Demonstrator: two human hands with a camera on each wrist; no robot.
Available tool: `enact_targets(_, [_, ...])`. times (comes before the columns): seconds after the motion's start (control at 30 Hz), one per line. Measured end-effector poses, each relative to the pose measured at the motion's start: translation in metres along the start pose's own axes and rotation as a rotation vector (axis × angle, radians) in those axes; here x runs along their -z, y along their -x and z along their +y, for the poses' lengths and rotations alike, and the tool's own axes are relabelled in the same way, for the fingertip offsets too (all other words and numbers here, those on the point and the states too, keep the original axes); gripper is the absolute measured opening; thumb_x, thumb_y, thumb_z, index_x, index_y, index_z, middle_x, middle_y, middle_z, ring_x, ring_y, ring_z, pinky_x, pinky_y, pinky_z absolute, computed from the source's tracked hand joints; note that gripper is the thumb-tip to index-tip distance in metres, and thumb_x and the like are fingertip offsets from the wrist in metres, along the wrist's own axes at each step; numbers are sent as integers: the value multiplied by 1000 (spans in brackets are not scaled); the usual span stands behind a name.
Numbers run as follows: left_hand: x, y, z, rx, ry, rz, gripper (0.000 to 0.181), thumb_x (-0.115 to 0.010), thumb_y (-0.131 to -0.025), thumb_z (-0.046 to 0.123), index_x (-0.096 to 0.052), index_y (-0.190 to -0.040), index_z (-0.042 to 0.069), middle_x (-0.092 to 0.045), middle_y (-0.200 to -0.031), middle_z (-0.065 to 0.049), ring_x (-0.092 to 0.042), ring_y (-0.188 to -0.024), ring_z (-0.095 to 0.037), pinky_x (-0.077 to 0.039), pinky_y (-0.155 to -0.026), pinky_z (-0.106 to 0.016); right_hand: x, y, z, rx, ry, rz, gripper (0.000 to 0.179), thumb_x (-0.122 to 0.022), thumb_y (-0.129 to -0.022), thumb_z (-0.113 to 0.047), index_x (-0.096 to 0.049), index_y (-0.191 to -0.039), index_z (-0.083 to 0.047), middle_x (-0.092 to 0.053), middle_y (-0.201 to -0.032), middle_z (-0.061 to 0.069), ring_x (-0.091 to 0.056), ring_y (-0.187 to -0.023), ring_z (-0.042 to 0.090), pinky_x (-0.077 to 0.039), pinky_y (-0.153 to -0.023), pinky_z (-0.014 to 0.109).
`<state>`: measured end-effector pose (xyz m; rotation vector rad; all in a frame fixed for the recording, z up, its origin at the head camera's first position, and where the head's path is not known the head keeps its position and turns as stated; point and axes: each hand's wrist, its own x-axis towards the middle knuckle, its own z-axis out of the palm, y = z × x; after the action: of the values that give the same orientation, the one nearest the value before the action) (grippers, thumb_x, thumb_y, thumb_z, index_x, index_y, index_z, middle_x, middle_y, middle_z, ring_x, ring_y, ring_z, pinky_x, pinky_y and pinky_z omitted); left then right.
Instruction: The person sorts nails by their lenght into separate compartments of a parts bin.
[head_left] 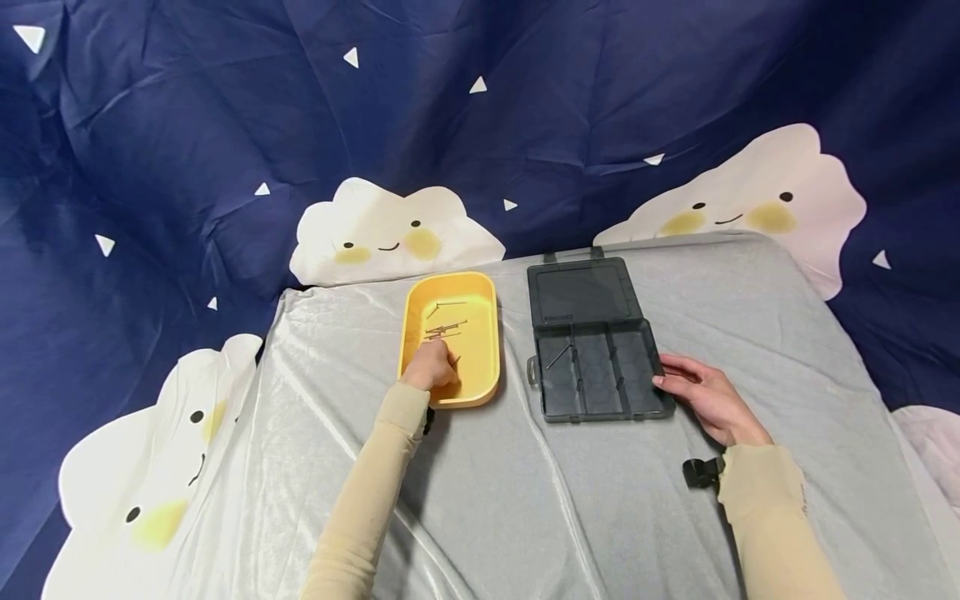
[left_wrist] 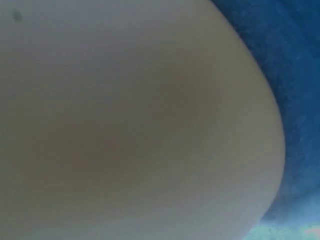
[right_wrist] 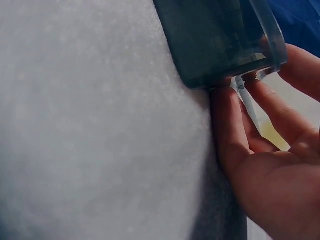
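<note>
My left hand point(head_left: 431, 365) reaches down into a yellow tray point(head_left: 492, 367), its fingers curled low over the bottom. A thin dark nail point(head_left: 456, 361) shows at its fingertips. Several loose nails point(head_left: 444, 329) lie farther back in the tray. To the right lies a dark see-through compartment box point(head_left: 597, 379) with its lid point(head_left: 587, 292) folded back. One nail point(head_left: 559, 357) leans in its left compartment. The right hand point(head_left: 707, 395) grips the box's right edge; in the right wrist view thumb and fingers point(right_wrist: 227, 112) hold its corner. Blurred skin fills most of the left wrist view.
A grey velvety cloth point(head_left: 480, 500) with folds covers the table. Behind it hangs a dark blue curtain point(head_left: 420, 100) with white clouds. The box's latch point(head_left: 533, 371) sticks out on the side toward the tray.
</note>
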<state>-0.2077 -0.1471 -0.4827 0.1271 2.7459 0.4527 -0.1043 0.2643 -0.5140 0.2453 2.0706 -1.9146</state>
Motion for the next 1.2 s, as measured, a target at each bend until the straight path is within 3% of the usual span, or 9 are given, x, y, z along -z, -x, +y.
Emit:
enact_targets(0.27, [0, 2, -5, 5, 46, -10, 12, -81, -72, 10, -70, -74, 6, -62, -71, -3, -52, -63, -15, -40, -55, -21, 0, 0, 1, 6, -15, 5, 72, -66, -92, -19, -28, -148, 4, -56, -120, -11, -56, -101, -13, -49, -85, 11])
enact_targets(0.5, [1, 5, -6, 3, 103, 6, 13, -81, -70, 9, -68, -73, 6, -57, -68, 0, -49, -62, -13, -38, -54, -20, 0, 0, 1, 3, 2, 11, 72, -67, -92, -20, -29, -148, 4, -57, -122, -8, -56, -100, -13, -49, -85, 11])
enact_targets(0.8, [1, 6, -11, -28, 240, 38, 9, -76, -71, 4, -68, -75, 5, -60, -61, 1, -51, -52, -8, -41, -50, -17, 0, 2, 1, 8, -2, 6, 72, -66, -92, -20, -29, -148, 4, -56, -116, -16, -55, -101, -14, -48, -85, 10])
enact_targets(1.0, [2, 6, -12, 6, 442, 47, 13, -72, -72, 0, -66, -84, 1, -62, -66, -3, -54, -54, -9, -45, -50, -18, 0, 1, 2, 14, -4, 8, 73, -67, -91, -21, -29, -148, 4, -56, -114, -18, -55, -101, -14, -48, -85, 10])
enact_targets(1.2, [5, 8, -9, 56, 786, -7, 23, -68, -79, -4, -63, -101, -9, -66, -80, -11, -62, -63, -12, -56, -62, -24, 0, 1, 2, 18, -9, 10, 73, -67, -92, -20, -28, -148, 5, -57, -111, -20, -55, -101, -14, -48, -85, 10])
